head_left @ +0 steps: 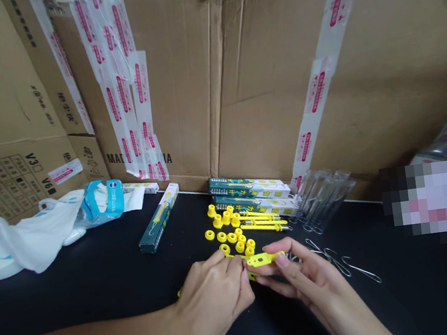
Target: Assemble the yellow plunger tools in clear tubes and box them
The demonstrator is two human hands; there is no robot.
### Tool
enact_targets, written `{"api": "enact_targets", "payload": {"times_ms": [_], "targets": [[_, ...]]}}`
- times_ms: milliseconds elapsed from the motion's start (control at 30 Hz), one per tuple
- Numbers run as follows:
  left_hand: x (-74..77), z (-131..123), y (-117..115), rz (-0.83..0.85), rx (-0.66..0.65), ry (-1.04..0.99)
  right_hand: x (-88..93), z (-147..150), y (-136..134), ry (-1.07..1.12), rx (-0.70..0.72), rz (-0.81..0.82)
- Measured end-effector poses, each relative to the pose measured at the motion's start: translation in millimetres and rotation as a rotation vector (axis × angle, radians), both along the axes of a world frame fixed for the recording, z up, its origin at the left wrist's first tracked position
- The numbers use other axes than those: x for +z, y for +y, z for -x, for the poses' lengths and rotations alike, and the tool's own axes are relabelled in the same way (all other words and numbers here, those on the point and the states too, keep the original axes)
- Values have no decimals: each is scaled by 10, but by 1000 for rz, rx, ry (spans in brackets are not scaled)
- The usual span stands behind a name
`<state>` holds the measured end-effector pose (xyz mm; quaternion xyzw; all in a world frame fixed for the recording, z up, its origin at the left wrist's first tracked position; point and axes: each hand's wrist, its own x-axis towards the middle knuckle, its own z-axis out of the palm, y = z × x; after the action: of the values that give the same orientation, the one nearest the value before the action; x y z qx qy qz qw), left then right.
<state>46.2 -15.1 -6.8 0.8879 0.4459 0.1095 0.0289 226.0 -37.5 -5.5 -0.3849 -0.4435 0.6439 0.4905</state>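
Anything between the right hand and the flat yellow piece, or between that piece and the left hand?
Nothing visible: the right hand grips the flat yellow piece, its free end close beside the left hand.

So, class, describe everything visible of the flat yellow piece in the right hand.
The yellow piece looks like glossy plastic: a flat, roughly rectangular plate with a small dark opening near its middle and a small tab at its left end. The right hand pinches its narrower right end, partly hiding it. It lies nearly level beside the left hand; contact there is unclear.
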Motion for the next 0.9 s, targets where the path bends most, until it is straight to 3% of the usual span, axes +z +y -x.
{"api": "enact_targets", "payload": {"times_ms": [333, 700, 800, 900], "targets": [[-62, 32, 1, -150, -48, -100, 15, 14, -21, -3, 17, -18], [-27, -14, -13, -69, 10, 0, -25, 8, 16, -69, -2, -41], [-2, -32, -7, -38, 39, 46, -58, -4, 9, -207, -80, -182], [17, -41, -2, -25, 48, 70, -82, -23, -27, -465, -218, -453]]}}
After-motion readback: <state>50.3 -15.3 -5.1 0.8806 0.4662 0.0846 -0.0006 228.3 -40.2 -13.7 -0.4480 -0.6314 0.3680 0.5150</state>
